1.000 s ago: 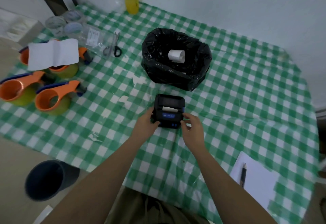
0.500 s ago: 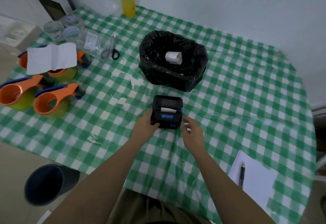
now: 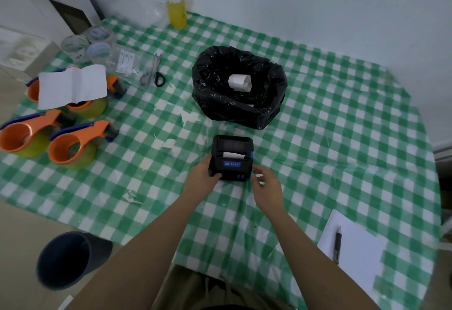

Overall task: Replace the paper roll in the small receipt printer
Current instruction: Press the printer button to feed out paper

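Observation:
A small black receipt printer [image 3: 231, 157] with a blue label sits on the green checked tablecloth, lid down, with a strip of white paper [image 3: 233, 155] poking from its slot. My left hand [image 3: 203, 176] grips the printer's near left corner. My right hand [image 3: 265, 183] hovers just right of the printer, fingers apart, holding nothing. Behind the printer stands a bin lined with a black bag [image 3: 238, 87], and a white paper roll [image 3: 239, 82] lies inside it.
Orange tape dispensers [image 3: 73, 144] and a white sheet [image 3: 72, 86] sit at the left. Scissors [image 3: 155, 71], clear tape rolls [image 3: 97, 49] and a yellow bottle [image 3: 176, 15] are at the back. A notepad with a pen [image 3: 337, 245] lies at the right edge. A grey bin [image 3: 64, 259] stands on the floor.
My right hand has come off the printer's right side and drawn back a little, fingers spread. My left hand keeps its hold on the printer.

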Available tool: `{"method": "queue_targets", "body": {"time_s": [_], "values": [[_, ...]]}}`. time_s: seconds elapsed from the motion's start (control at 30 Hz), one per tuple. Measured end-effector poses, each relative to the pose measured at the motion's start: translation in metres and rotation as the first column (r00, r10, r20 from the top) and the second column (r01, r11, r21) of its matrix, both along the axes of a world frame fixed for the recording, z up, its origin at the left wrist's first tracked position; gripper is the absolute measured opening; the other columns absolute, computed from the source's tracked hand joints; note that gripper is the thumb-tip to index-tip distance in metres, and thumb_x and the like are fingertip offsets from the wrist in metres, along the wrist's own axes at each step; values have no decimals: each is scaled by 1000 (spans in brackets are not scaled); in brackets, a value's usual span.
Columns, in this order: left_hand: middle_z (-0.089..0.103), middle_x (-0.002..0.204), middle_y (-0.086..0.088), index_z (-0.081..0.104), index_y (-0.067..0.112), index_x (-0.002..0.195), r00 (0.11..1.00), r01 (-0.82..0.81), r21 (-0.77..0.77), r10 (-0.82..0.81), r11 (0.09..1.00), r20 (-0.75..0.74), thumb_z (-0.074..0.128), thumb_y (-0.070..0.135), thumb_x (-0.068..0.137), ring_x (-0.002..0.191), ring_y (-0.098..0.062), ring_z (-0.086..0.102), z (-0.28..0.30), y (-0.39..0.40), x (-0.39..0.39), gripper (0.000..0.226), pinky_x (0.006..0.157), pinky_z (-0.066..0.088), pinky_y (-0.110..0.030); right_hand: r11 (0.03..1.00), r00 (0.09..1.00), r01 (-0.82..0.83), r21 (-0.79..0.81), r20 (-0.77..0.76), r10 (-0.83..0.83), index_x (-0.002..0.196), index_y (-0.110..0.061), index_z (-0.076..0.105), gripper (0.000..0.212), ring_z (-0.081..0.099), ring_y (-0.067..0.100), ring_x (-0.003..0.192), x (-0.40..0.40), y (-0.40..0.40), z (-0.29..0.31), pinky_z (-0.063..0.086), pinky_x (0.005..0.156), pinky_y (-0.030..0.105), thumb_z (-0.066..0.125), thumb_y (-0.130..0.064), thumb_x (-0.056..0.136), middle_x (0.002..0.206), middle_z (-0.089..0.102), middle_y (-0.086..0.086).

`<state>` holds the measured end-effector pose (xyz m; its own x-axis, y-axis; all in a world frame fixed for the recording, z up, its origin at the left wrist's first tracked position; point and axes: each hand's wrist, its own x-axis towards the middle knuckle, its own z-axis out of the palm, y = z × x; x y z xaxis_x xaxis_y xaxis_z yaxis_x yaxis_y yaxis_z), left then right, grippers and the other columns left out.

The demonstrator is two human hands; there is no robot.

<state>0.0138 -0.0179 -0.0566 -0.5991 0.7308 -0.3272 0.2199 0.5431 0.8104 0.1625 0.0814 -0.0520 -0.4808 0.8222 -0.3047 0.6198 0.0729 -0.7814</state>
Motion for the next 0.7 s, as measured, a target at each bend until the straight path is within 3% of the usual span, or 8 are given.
{"method": "queue_targets", "body": {"time_s": [0.33,0.5,0.7], "values": [[64,124,-10,46,14,132,1000,16,-22,-16,1000,-14,65,8,82,113,-25,59,-1,1,-1,54,96,48,-34,1000,1000,9,-12,6,-9,121,-12,55,28,54,14,91,2,0,0,43,80,25,48,-10,94,122,58,10],[64,122,-11,48,13,131,1000,19,-23,-19,1000,-15,65,7,81,112,-26,60,1,1,-2,53,97,50,-40,999,1000,26,-23,4,-26,123,-10,54,31,52,13,94,6,1,0,42,82,25,47,-7,93,125,57,10],[65,122,-10,49,13,130,1000,13,-17,-13,1000,-8,65,6,80,112,-24,60,0,1,-2,52,95,48,-33,998,999,37,-43,9,-36,123,-12,53,31,53,14,93,8,2,-1,43,79,24,47,-8,93,124,57,9]]}}
